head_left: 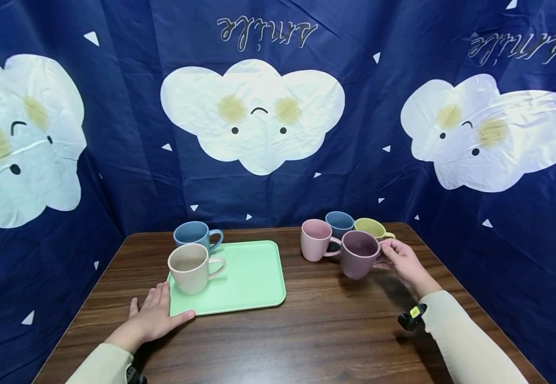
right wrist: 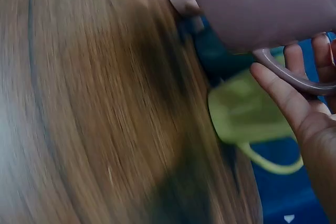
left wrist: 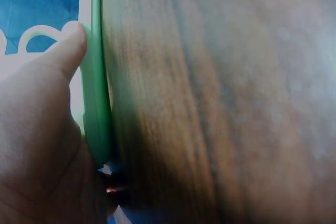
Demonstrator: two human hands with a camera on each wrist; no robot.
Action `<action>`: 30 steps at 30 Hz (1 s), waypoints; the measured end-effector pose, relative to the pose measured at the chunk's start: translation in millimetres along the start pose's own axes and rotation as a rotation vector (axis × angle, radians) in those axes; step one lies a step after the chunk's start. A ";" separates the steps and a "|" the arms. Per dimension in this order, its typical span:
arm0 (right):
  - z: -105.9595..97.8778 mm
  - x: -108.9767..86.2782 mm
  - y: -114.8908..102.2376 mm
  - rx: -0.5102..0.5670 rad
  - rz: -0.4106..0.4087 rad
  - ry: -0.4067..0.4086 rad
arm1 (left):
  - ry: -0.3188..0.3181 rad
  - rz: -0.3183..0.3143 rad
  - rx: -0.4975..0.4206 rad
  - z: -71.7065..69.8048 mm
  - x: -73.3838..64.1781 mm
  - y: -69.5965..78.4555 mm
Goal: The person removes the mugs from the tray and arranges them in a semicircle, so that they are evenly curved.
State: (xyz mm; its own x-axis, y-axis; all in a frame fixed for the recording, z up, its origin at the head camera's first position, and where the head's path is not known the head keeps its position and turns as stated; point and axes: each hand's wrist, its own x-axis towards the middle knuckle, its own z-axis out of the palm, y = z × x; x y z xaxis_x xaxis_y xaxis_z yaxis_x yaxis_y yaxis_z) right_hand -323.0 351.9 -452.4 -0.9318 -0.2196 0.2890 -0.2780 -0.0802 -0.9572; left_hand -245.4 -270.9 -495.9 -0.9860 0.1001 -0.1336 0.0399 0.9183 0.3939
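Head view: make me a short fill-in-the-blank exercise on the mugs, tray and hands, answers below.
1. The right hand holds the purple mug by its ____.
2. The tray touched by the left hand is colored ____.
3. The cream mug stands in front of a mug colored ____.
4. Counting the pink mug, the head view's mugs total ____.

Missing words: handle; green; blue; six

Pale cream sleeves (head_left: 465, 338), black wrist devices (head_left: 406, 322), yellow patch (head_left: 415, 312) on the right one.

Surroundings: dark-blue backdrop (head_left: 372, 117), wood-grain tabletop (head_left: 316, 341).
Backdrop print: white clouds (head_left: 257, 144) (all upside down), small white triangles (head_left: 167, 147), upside-down lettering (head_left: 267, 33).
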 end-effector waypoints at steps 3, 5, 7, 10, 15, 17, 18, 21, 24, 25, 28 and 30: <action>-11.8 -5.4 -1.2 0.015 -0.017 0.019 | 0.009 0.002 0.003 -0.6 0.9 -0.5; -19.5 -8.9 -1.9 0.018 -0.021 0.029 | 0.013 0.008 0.005 -0.1 2.1 -1.7; -26.5 -12.1 -2.5 0.029 -0.027 0.036 | 0.016 0.008 0.005 2.0 4.3 -4.7; -35.3 -16.2 -3.5 0.048 -0.036 0.026 | 0.015 0.013 -0.002 4.1 5.9 -8.1; -45.6 -21.6 -3.4 0.083 -0.066 0.029 | 0.015 0.008 -0.009 5.8 6.4 -10.0; -48.5 -23.5 -2.9 0.083 -0.069 0.041 | 0.012 0.001 -0.007 4.3 4.8 -7.9; -50.0 -24.3 -2.5 0.083 -0.067 0.047 | 0.009 -0.002 -0.003 3.0 4.2 -6.6; -54.6 -26.9 -0.9 0.078 -0.048 0.056 | -0.001 -0.009 0.015 -2.5 -0.4 0.0; -59.3 -29.8 1.1 0.082 -0.031 0.060 | -0.005 -0.012 0.026 -2.7 -0.3 0.7; -60.9 -30.8 2.0 0.085 -0.028 0.060 | -0.007 -0.013 0.023 -2.2 -0.7 0.8; -64.4 -34.1 4.0 0.099 -0.036 0.061 | -0.005 -0.009 0.005 -0.8 -0.2 -0.4; -66.2 -35.9 5.0 0.102 -0.048 0.069 | -0.008 -0.014 0.003 -2.0 -1.7 1.5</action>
State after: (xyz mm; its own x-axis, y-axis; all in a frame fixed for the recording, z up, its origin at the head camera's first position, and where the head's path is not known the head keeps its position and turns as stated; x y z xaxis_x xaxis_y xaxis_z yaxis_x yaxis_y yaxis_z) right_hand -306.4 423.8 -468.5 -0.9327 -0.1458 0.3298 -0.3011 -0.1883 -0.9348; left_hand -244.0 -270.5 -493.3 -0.9852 0.0902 -0.1461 0.0266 0.9209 0.3890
